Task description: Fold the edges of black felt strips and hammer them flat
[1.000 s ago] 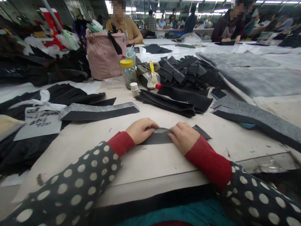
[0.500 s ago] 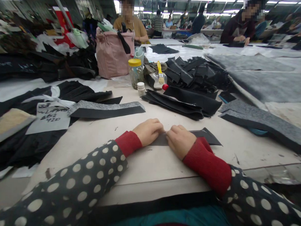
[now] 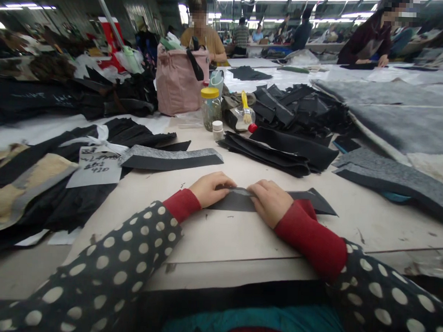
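Left grip: the left hand lies knuckles up with its fingers curled down; the fingertips rest on the far edge of a flat, dark grey strip of cloth.
Right grip: the right hand is curled the same way, with its fingertips on the same edge, just beside the left hand's.
Where the strip is: flat on the pale counter, near its front edge and directly in front of the person.
Hidden: both thumbs are tucked out of sight, so I cannot tell whether either grip pinches the cloth or only presses on it. The right hand and its red cuff cover the middle of the strip.
Axis: the long axis runs left to right across the view. The pointed end sticks out past the right wrist.
Beyond: a stack of black cloth pieces and a grey felt band lie farther back, well apart from the hands.
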The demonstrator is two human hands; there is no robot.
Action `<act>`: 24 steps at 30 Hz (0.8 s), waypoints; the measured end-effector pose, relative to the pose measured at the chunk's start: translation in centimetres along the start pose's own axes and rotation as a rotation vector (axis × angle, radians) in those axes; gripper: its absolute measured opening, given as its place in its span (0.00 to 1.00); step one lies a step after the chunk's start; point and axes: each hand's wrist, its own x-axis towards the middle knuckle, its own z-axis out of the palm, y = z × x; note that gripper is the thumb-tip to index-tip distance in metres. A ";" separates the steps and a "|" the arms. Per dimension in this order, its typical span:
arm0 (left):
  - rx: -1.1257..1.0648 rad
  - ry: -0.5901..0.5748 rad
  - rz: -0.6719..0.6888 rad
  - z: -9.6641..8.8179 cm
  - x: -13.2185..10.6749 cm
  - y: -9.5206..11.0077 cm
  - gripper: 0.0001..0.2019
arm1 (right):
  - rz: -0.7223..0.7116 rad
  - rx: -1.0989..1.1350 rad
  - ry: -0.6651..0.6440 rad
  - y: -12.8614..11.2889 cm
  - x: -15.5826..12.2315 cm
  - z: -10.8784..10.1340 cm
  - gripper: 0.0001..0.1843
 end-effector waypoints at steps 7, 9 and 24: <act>-0.001 0.025 0.045 0.3 0.1 0.0 0.12 | -0.095 0.136 -0.008 -0.3 1.4 0.2 0.22; 0.029 0.016 0.091 0.2 0.0 -0.1 0.12 | -0.110 0.076 -0.028 -0.5 1.4 0.2 0.19; 0.607 -0.142 0.137 -0.3 -1.0 3.1 0.12 | -0.127 -0.198 0.071 -1.0 0.0 0.9 0.11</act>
